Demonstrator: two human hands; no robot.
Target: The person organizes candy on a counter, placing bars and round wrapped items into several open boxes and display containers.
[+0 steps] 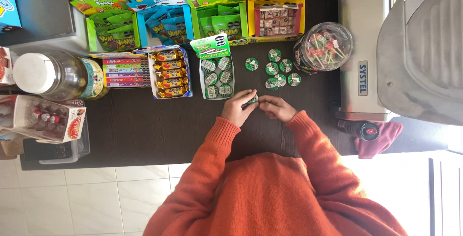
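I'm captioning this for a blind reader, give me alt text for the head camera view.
Two hands, left hand and right hand, hold a small round green candy together over a dark counter. More green candies lie loose beyond them, beside an open candy box and a clear lollipop jar.

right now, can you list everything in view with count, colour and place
round mint packs: about seven, green, loose on dark counter
mint display box: one, green and white, counter middle
candy display boxes: four, green, blue, yellow, back row
chocolate bar box: one, gold wrappers, left of mints
lollipop jar: one, clear, lying right
white-lidded jar: one, clear, far left
scale: one, grey, right
left hand and right hand: orange sleeves, together pinching one green mint pack
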